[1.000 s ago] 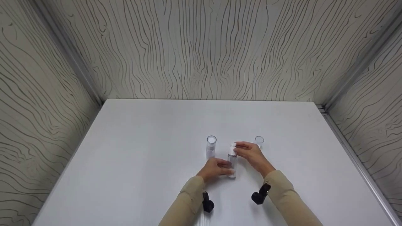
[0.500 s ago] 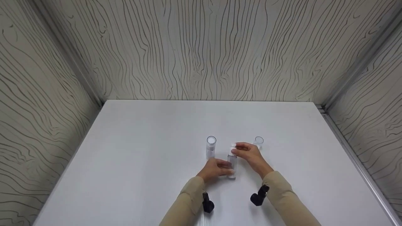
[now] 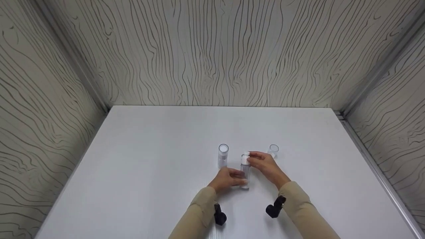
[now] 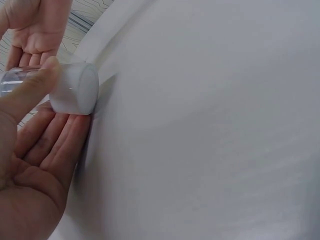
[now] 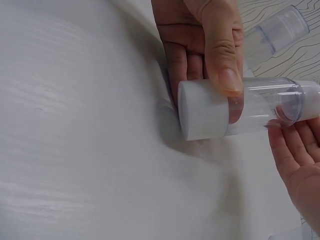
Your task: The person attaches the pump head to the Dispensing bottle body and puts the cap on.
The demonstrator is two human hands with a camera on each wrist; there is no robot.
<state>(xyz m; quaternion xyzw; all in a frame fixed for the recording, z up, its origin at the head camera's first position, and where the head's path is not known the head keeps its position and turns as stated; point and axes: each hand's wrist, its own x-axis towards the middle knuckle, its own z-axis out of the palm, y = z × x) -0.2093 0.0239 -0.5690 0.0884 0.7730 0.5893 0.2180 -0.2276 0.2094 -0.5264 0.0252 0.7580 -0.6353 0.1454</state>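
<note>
A clear cylindrical bottle (image 3: 245,172) with a white base (image 5: 204,109) stands on the white table. My left hand (image 3: 226,178) holds its lower part, thumb on one side and fingers on the other. The bottle's white top (image 3: 245,160) is pinched at its right side by my right hand (image 3: 266,166). In the right wrist view, the fingers of that hand lie close to the clear collar, and its thumb is out of view. From the left wrist, the white base shows beside my left thumb, while the far end of the bottle is cut off.
Behind my left hand stands a second clear bottle (image 3: 222,156) with white inside. A small clear cap (image 3: 273,150) sits beyond my right hand. Wood-patterned walls (image 3: 212,53) border the table (image 3: 139,159) at the back and both sides.
My right fingers shift slightly around the white top, covering more of it half a second ago and less now. The left hand and bottle stay in place.
</note>
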